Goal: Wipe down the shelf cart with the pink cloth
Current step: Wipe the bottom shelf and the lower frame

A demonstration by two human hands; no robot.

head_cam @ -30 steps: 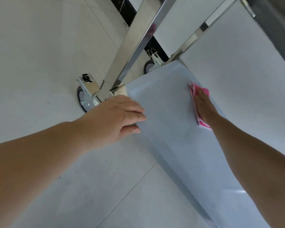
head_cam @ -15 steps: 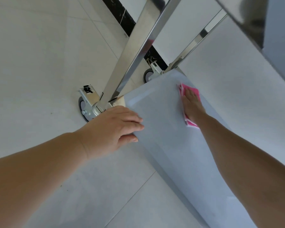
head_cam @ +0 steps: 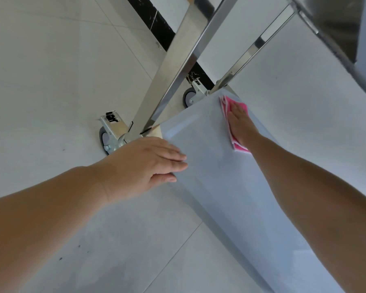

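Pressing flat on pink cloth (head_cam: 237, 123), folded, w/ right hand (head_cam: 240, 123), fingers straight, at far right corner of bottom shelf (head_cam: 216, 187). Left hand (head_cam: 144, 166) resting on near-left shelf edge, fingers straight & together. Pale shelf surface bare btwn hands & toward viewer. Steel posts (head_cam: 173, 66) & casters (head_cam: 106, 138) just beyond far edge.

Both arms are bare from the wrists back to the frame edge: no sleeves or cuffs. The left hand (head_cam: 140, 166) wears no ring, watch or glove, and the nails at the tips of its fingers (head_cam: 175, 163) are short and unpainted. The right hand (head_cam: 240, 123) is likewise bare, its wrist without any band.
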